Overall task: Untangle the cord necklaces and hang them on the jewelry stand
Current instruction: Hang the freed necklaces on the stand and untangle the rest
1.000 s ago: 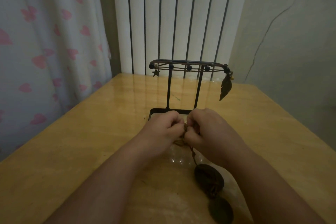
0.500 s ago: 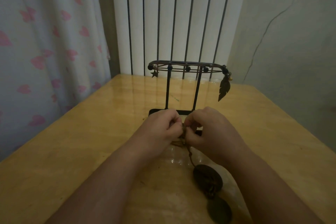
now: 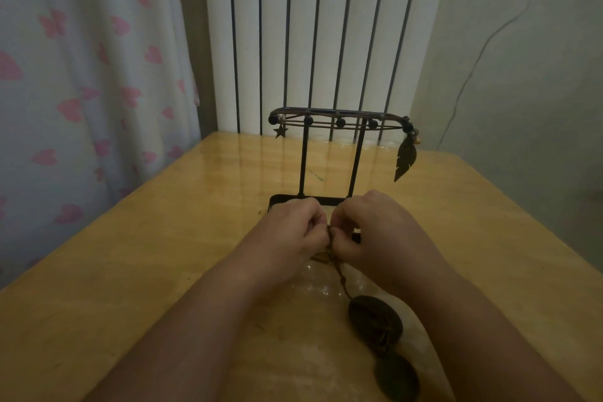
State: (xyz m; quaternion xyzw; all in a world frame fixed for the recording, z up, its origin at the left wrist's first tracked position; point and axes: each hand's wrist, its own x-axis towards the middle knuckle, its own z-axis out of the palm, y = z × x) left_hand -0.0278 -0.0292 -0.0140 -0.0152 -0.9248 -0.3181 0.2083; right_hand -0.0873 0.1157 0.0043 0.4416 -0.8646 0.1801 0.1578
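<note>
While between two hands [image 3: 288,233] [image 3: 383,232], one cord knot [image 3: 330,243]; two pendants [image 3: 375,323] [image 3: 396,378]; one stand [image 3: 305,160].

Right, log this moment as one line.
left hand: pinches tangled brown cord necklaces; right hand: pinches them too; black wire jewelry stand: behind hands; dark oval pendants: on yellow wooden table

left hand [image 3: 290,232] and right hand [image 3: 381,233] nudged slightly apart, fingers re-gripping the knotted cord [image 3: 332,243]

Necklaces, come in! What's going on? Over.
Left grip and right grip pinching the tangled cords. Dark pendants lying on the table. Jewelry stand right behind, feather pendant hanging. Nothing blocking.
</note>
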